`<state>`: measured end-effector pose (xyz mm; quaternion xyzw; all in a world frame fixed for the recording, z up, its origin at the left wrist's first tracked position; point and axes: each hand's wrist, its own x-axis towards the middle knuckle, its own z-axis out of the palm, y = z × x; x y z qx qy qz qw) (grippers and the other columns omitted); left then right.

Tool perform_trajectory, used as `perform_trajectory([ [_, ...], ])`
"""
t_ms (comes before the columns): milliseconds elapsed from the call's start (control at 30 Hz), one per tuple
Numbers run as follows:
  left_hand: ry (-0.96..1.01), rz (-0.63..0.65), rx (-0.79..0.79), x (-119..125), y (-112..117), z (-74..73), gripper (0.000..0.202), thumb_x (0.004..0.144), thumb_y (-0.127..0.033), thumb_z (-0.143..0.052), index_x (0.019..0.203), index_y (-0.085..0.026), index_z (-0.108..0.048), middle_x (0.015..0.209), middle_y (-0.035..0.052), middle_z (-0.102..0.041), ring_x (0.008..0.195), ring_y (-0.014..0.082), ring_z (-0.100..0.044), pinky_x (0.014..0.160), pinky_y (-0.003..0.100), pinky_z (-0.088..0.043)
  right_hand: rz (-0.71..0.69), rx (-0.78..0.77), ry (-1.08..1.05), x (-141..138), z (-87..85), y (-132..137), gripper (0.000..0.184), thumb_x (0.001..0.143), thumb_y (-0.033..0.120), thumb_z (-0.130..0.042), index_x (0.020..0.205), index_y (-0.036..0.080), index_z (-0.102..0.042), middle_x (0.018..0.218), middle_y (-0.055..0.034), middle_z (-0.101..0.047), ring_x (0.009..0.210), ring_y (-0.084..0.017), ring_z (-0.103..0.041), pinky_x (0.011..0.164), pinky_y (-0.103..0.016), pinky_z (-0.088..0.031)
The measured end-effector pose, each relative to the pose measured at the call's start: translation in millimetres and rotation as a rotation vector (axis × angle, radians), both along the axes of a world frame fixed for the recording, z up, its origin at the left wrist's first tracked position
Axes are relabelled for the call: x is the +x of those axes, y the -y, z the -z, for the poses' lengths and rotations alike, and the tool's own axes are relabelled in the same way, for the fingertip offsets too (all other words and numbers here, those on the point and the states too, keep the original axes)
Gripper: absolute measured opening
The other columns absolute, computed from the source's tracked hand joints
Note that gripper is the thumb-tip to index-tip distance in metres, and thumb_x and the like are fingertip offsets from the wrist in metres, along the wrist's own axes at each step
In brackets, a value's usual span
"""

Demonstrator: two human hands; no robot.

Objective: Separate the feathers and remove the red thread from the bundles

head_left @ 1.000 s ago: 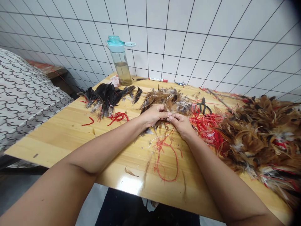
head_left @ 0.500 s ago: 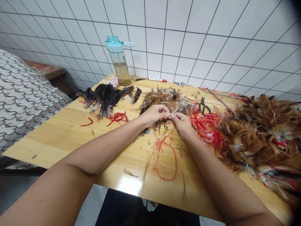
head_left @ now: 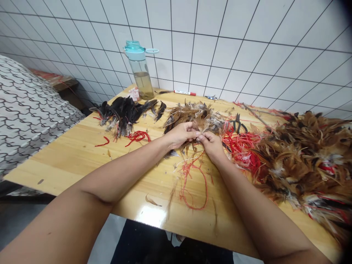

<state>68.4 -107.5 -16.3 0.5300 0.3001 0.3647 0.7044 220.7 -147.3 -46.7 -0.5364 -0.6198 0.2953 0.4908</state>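
My left hand (head_left: 183, 135) and my right hand (head_left: 212, 145) meet fingertip to fingertip over the table, both closed in a pinch. Between them a small tuft of light brown feathers (head_left: 202, 125) sticks up; its lower ends are hidden by my fingers. Just behind lies a pile of brown feathers (head_left: 187, 113). A red string (head_left: 206, 187) trails down from beneath my right hand and loops on the wood, with a thin white thread beside it. Whether the string is also pinched I cannot tell.
Black feather bundles (head_left: 129, 110) and red cord pieces (head_left: 138, 136) lie left. To the right are a red string tangle (head_left: 242, 143), black-handled pliers (head_left: 237, 124) and a large brown feather heap (head_left: 310, 154). A water bottle (head_left: 143, 79) and a marker (head_left: 185, 93) stand and lie near the tiled wall.
The feather tuft between my fingertips now shows more fully, standing upright. My hands have hardly moved, and the view has shifted slightly.
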Motion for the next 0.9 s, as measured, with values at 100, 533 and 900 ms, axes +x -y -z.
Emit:
perform_trajectory([
  [100,-0.008,0.040,0.017,-1.5,-2.3,0.8,0.039,0.058,-0.030,-0.085,0.080,-0.010,-0.061,0.064,-0.0009,-0.058,0.054,0.0052,-0.049,0.052,0.019,-0.034,-0.029,0.013,0.071,0.0,0.0,-0.1,0.016,0.077,0.027,-0.058,0.064,0.019,-0.064,0.070,-0.0022,-0.060,0.072,-0.016,-0.055,0.072,-0.029,-0.042],
  [533,0.094,0.058,-0.067,-5.7,-7.4,-2.0,0.041,0.055,-0.035,-0.088,0.067,-0.008,-0.059,0.057,-0.0005,-0.058,0.050,0.0043,-0.049,0.051,0.018,-0.036,-0.084,-0.118,-0.168,-4.8,-4.9,3.7,0.020,0.072,0.038,-0.067,0.077,0.018,-0.068,0.078,-0.0036,-0.071,0.073,-0.017,-0.062,0.074,-0.031,-0.048],
  [900,0.130,0.059,-0.232,-4.5,-6.3,-3.3,0.031,0.067,-0.025,-0.082,0.065,-0.007,-0.057,0.055,0.0022,-0.059,0.048,0.0045,-0.053,0.047,0.014,-0.039,-0.044,-0.110,-0.149,-5.1,-5.8,3.9,0.024,0.071,0.042,-0.068,0.074,0.018,-0.067,0.072,-0.0016,-0.068,0.068,-0.014,-0.058,0.067,-0.028,-0.046],
])
